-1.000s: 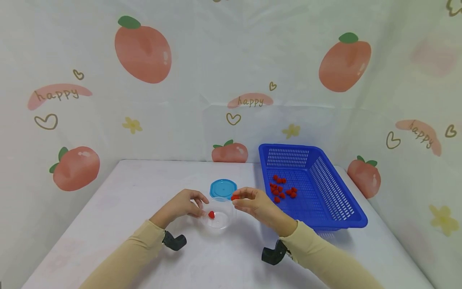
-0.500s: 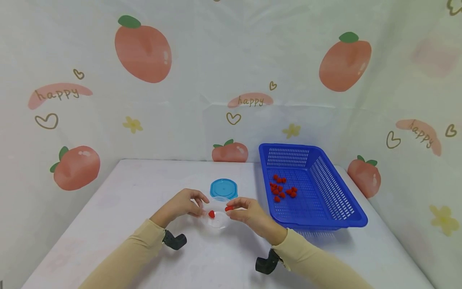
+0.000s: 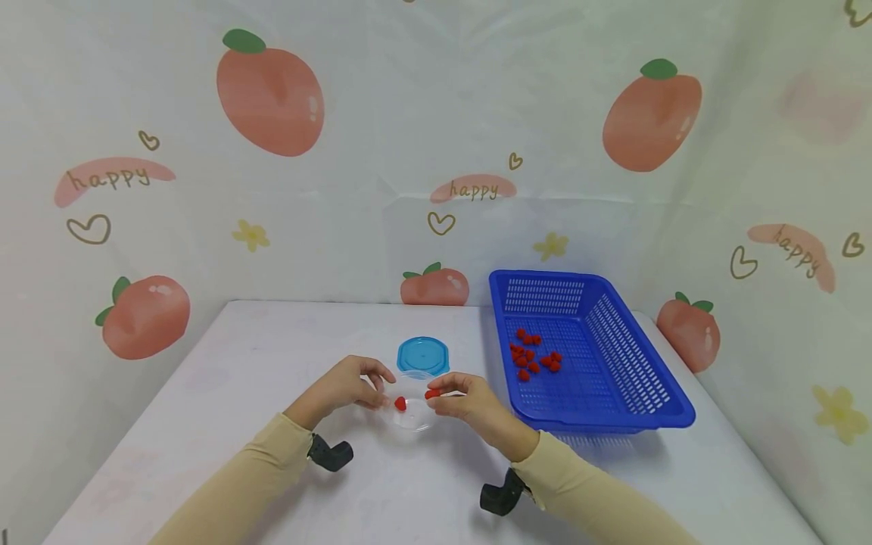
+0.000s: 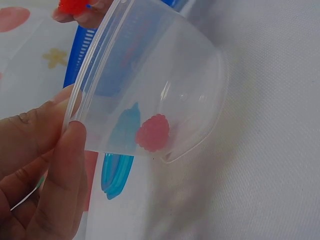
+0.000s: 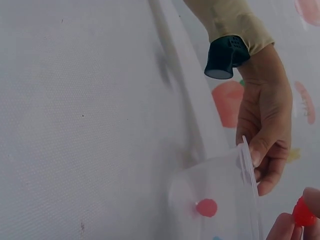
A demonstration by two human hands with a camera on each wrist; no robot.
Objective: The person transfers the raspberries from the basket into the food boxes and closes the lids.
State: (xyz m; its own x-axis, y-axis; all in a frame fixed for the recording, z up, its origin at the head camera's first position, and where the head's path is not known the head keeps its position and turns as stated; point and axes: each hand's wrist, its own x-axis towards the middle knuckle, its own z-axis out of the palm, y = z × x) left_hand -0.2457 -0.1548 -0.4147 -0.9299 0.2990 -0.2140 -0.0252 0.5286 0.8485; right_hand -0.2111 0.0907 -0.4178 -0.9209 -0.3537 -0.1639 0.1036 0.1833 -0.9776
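My left hand (image 3: 349,384) pinches the rim of a clear plastic container (image 4: 195,65) between thumb and fingers, at its left side. Inside lies one red raspberry (image 4: 153,133), seen through the wall in the left wrist view. From the right, my right hand (image 3: 480,412) pinches a second raspberry (image 5: 303,214) between thumb and fingertips. In the head view this raspberry is at the container's right rim, seemingly above it. Only the fingertips of the right hand show in the left wrist view.
Behind the container a blue lid (image 3: 422,356) lies flat on the white table (image 3: 286,325). At the right stands a blue perforated basket (image 3: 671,412) with several raspberries (image 3: 523,362) toward its left side. A printed cloth (image 3: 354,151) hangs behind the table.
Over the first half second my right hand came left and down with the raspberry, from beside the lid to the container's right rim, and has stayed there. My left hand has kept still.
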